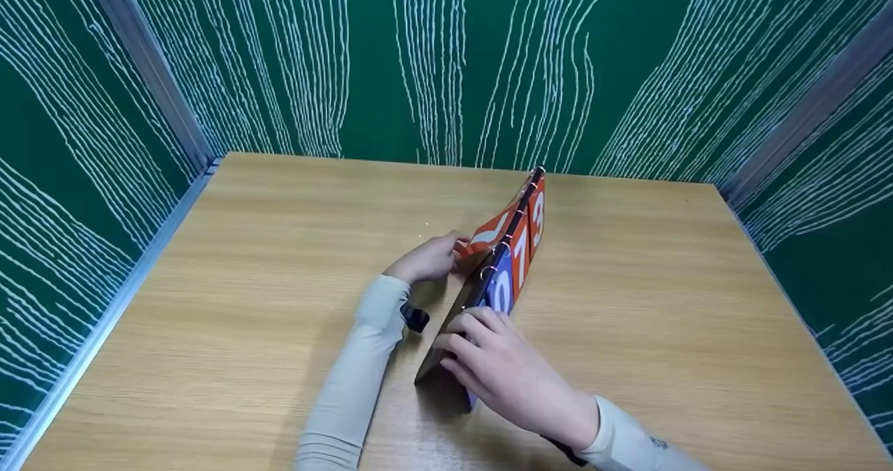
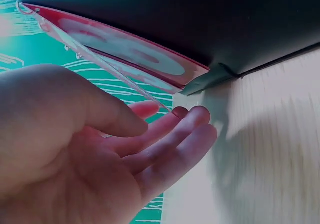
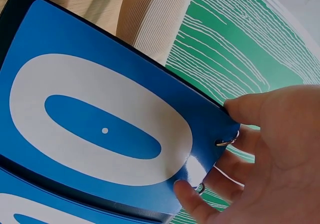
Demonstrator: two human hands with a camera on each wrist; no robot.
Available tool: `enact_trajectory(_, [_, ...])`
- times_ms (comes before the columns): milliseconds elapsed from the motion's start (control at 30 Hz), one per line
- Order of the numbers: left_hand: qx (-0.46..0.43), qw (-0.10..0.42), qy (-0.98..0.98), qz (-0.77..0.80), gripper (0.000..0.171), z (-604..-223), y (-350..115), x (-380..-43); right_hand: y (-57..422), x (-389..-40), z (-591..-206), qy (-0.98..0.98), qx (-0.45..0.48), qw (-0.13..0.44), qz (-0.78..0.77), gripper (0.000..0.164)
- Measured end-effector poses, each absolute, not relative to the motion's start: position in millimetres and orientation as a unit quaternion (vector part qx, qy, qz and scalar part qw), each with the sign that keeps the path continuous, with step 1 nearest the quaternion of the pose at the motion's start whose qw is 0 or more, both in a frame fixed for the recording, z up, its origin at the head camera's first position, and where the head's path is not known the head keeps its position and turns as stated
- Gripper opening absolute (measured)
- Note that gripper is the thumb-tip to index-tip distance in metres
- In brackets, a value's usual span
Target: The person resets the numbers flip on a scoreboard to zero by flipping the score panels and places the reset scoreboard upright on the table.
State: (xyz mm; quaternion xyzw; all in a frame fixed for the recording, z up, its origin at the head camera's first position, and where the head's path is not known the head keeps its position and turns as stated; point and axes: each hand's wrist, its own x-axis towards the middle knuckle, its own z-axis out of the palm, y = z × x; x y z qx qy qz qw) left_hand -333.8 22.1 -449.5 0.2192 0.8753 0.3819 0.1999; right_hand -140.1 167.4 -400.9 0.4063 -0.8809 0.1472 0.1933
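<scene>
A tabletop flip scoreboard [image 1: 521, 258] stands tent-like on the table, its ringed top edge running away from me. Red cards with white 7 and 3 and blue cards with white 0 [image 3: 150, 171] hang on its right face. My right hand [image 1: 520, 377] grips the near end by the top edge, thumb and fingers around the board beside the metal rings. On the left face, my left hand [image 1: 427, 258] touches a red card [image 1: 490, 231] that is lifted away from the black board. In the left wrist view, its fingers [image 2: 172, 156] are extended, fingertips against the card's edge.
The wooden table [image 1: 649, 303] lies under the scoreboard. Green walls [image 1: 373, 59] with white wavy lines enclose its back and sides, with metal strips [image 1: 150, 56] at the corners. A dark wristband [image 1: 416, 317] is on the left wrist.
</scene>
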Motion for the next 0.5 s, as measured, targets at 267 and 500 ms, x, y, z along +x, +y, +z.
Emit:
enact_trajectory(267, [0.22,0.178,0.876,0.391,0.043,-447.5,16.9,-335.8,168.3,-139.8,-399.6,-0.882,0.407,0.18,0.153,0.02])
enact_trajectory(500, [0.219,0.181,0.868,0.408,0.044,-443.6,11.3,-336.1,168.1,-140.3,-398.4,-0.879,0.406,0.203,0.144,0.022])
